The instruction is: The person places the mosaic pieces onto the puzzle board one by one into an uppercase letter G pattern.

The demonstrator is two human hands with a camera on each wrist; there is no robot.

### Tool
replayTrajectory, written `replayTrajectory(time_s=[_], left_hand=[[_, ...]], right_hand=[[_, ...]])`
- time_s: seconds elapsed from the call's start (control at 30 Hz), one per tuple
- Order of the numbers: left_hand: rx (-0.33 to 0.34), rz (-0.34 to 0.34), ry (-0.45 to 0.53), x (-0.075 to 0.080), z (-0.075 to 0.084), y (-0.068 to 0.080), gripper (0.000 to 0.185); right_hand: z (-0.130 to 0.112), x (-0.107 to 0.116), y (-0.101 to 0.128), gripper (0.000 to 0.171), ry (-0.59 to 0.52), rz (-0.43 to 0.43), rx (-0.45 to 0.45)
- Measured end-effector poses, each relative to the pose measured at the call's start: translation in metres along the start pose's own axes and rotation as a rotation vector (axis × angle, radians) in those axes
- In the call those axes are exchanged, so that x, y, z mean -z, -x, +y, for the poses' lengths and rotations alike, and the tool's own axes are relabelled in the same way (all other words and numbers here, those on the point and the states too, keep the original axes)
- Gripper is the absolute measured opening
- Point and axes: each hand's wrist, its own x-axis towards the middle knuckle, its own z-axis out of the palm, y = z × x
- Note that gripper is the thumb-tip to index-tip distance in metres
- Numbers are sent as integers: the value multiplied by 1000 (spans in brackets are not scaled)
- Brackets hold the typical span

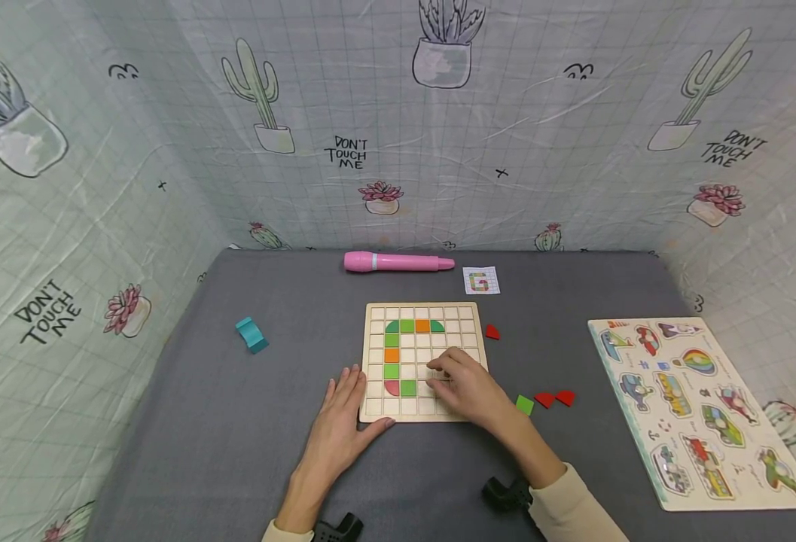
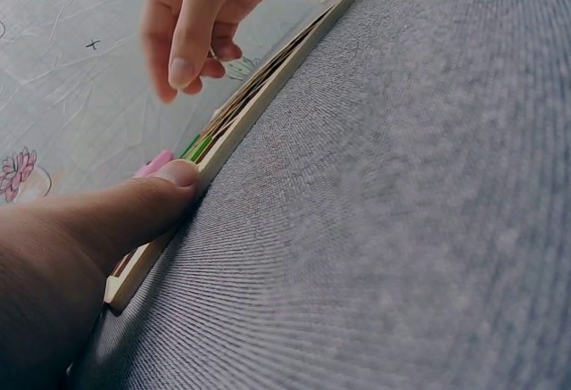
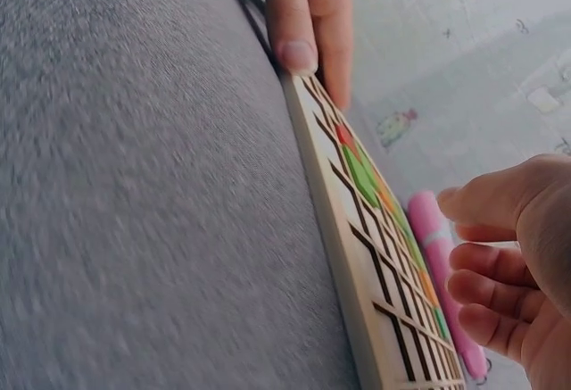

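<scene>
At the grid board's centre: wooden grid board (image 1: 419,361) lies flat on the grey table cover (image 1: 248,436), partly filled with green, orange and red tiles that curve down its left columns.
Left hand: left hand (image 1: 340,425) rests flat beside the board's near-left corner, fingers straight, thumb tip pressed against the board's edge; in the left wrist view the thumb (image 2: 169,180) touches the rim. It holds nothing.
Right hand: right hand (image 1: 468,388) hovers over the board's lower right cells with its fingers curled downward. Whether a tile is pinched under the fingertips I cannot tell; none shows in any view.
Loose tiles: right of the board lie a green square tile (image 1: 524,405) and two red tiles (image 1: 554,398); another red tile (image 1: 492,332) sits just off the board's right edge.
Pattern card: small card (image 1: 481,281) lies behind the board, beside the tip of the pink pen (image 1: 398,262).
Other things: teal block (image 1: 251,334) sits well left of the board; vehicle puzzle (image 1: 699,406) lies well right of it.
Risk, board slip: the thumb braces one corner only, so a sideways push from the right hand could likely pivot the board.
Risk, seated tiles: curled fingers working low may nudge the green tile in the bottom row out of its cell.
Risk, wrong cell: the hand covers the cells beneath it, so a misplacement against the card seems possible.
</scene>
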Motion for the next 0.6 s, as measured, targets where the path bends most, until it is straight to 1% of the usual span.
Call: replayTrajectory(time_s=[0.17, 0.37, 0.6], left_hand=[[1, -1, -1, -1, 0, 0, 92], [0, 3, 10, 0, 1, 0, 92], [-10, 19, 9, 0, 1, 1, 93]], right_hand=[[6, 8, 4, 23, -10, 14, -23], [12, 18, 10, 22, -32, 4, -67], [21, 29, 19, 23, -44, 49, -64]])
